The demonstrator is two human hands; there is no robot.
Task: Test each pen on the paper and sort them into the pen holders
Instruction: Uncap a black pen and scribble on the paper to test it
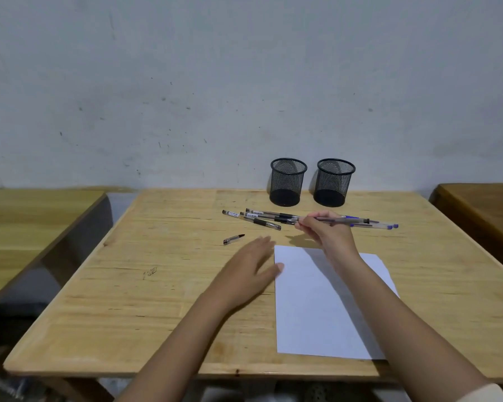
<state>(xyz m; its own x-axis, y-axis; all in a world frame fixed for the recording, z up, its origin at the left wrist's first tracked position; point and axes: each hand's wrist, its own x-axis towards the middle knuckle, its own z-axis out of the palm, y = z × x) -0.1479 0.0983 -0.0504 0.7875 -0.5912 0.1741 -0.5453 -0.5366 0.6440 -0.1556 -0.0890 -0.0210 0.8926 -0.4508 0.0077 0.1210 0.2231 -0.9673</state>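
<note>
Right hand (328, 233) pinches a pen (357, 220) just beyond the paper (325, 309). Left hand (249, 269) is spread, fingers straight, its thumb at the left edge of the paper.

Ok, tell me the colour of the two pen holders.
Both black wire mesh: left pen holder, right pen holder. Head view.

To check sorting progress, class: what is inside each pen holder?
Through the mesh, the left holder and right holder show nothing standing inside. Their dark bases hide whatever might lie flat at the bottom.
</note>
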